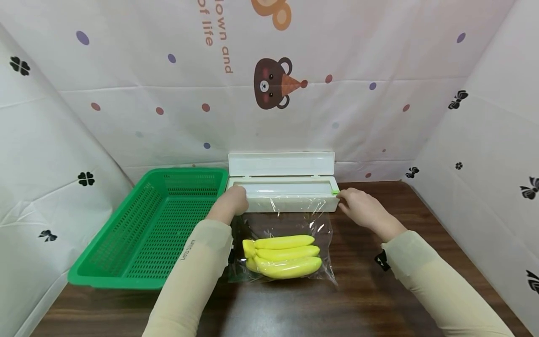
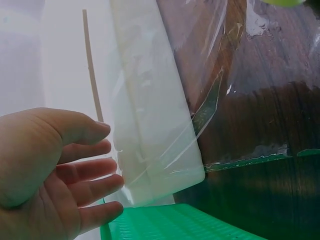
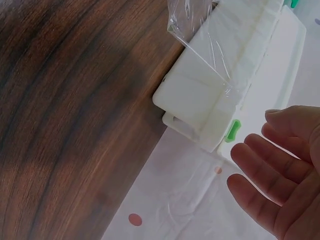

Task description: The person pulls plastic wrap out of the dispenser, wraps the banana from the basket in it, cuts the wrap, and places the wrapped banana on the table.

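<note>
A white cling film dispenser (image 1: 261, 205) stands at the back of the table with its lid (image 1: 281, 164) raised. Clear film (image 1: 324, 224) comes forward from it over a bunch of yellow bananas (image 1: 286, 255). My left hand (image 1: 234, 202) is at the dispenser's left end, its relaxed fingers (image 2: 95, 192) close by the film's edge. At the right end is my right hand (image 1: 360, 206), fingers (image 3: 265, 170) loosely bent and apart. Near its thumb sits the green slider (image 3: 233, 131) of the cutter, with a gap between them in the right wrist view.
A green plastic basket (image 1: 113, 282) stands left of the dispenser, close to my left forearm. Behind the dark wooden table (image 1: 358, 299) hangs a patterned cloth (image 1: 362, 126), and more cloth borders both sides.
</note>
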`<state>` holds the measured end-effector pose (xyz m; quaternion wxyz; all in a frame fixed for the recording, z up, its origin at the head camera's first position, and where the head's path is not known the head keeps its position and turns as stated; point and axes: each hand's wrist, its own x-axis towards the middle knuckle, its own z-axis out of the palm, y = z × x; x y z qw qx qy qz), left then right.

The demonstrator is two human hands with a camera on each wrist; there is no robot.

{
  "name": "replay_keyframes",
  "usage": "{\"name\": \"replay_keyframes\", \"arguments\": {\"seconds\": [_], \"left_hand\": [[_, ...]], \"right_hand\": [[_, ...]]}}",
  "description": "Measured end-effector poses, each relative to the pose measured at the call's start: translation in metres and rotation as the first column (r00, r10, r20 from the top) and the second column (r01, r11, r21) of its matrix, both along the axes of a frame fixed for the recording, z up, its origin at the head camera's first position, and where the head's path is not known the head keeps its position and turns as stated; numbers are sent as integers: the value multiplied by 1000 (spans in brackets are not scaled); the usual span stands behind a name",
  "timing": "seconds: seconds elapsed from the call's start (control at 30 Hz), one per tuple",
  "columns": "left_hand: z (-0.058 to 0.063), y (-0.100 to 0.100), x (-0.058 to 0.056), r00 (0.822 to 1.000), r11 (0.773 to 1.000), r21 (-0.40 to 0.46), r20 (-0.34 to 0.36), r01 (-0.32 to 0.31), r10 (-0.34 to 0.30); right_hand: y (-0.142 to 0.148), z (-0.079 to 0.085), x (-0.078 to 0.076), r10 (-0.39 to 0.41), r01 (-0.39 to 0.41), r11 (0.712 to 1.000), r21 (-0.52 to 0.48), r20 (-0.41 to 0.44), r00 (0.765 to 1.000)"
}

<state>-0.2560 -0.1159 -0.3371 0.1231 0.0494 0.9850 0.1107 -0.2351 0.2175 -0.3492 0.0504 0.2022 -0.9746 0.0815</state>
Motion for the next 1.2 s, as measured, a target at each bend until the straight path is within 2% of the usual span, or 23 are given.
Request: {"name": "replay_keyframes", "arguments": {"seconds": [0.57,1.2], "left_hand": [[-3,2,2,999,1000,-1,34,-30,30],[-7,3,7,1000,999,-41,14,-26,26]], "right_hand": [[3,-6,-12,-28,29,999,-20,36,999],[4,-13,-22,-40,39,997,-62,-6,999]]}}
